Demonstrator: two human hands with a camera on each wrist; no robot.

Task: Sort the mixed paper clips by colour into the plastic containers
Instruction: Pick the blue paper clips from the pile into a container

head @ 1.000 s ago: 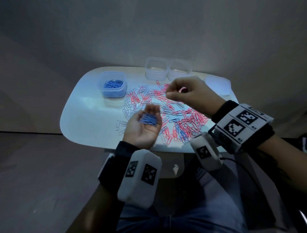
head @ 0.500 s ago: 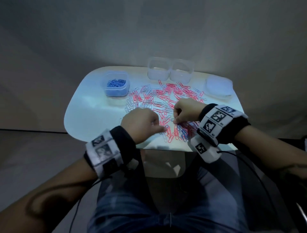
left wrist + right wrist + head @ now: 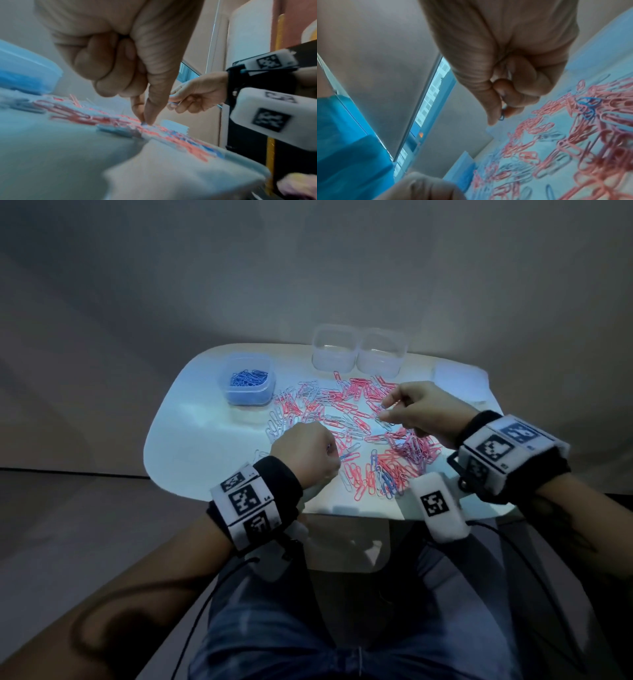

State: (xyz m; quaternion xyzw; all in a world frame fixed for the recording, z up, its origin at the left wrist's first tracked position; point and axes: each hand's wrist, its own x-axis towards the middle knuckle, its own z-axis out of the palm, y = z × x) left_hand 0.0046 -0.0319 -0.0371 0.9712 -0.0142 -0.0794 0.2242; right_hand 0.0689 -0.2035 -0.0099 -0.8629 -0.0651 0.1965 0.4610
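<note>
I am pinching a light, springy blue clip (image 3: 502,116) in my right hand (image 3: 419,409) while my left hand (image 3: 303,451) is nipping another clip's (image 3: 346,455) wire loop near the table's (image 3: 191,446) front edge.

White table (image 3: 191,446): scattered paper clips (image 3: 346,419), three containers (image 3: 247,383), possibly lid (image 3: 459,383).

Pink, white and blue paper clips (image 3: 359,433) covered my pale table (image 3: 191,446). Blue clips filled the blue-tinted container (image 3: 247,385). My wristbands (image 3: 251,508) showed black-and-white square codes.
</note>
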